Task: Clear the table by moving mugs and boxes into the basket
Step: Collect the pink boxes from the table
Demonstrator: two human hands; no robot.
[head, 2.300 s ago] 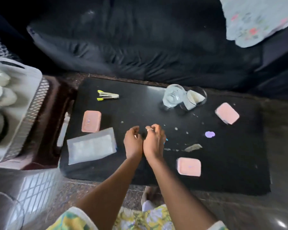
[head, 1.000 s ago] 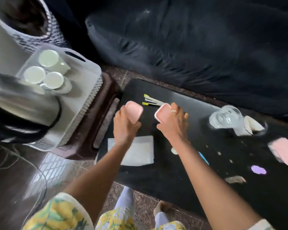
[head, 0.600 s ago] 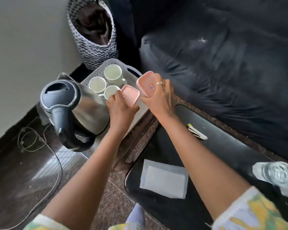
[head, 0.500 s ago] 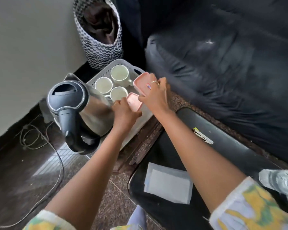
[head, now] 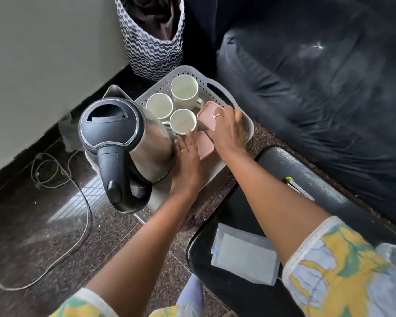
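Note:
A grey plastic basket (head: 217,88) stands on the floor left of the black table (head: 233,291). Three white mugs (head: 183,89) sit in it. My left hand (head: 188,154) holds a pink box (head: 205,144) low inside the basket, beside the nearest mug. My right hand (head: 229,129) grips a second pink box (head: 207,115) just behind it, against the basket's right rim. Both boxes are partly hidden by my fingers.
A steel kettle (head: 124,143) with a black lid and handle fills the basket's near left part. A zigzag-patterned bag (head: 151,44) stands behind. A white packet (head: 245,255) and a stapler (head: 298,188) lie on the table. A cable (head: 55,177) runs over the floor. A dark sofa (head: 318,76) is on the right.
Both hands carried the pink boxes from the table leftward over the basket and have lowered them into it beside the mugs.

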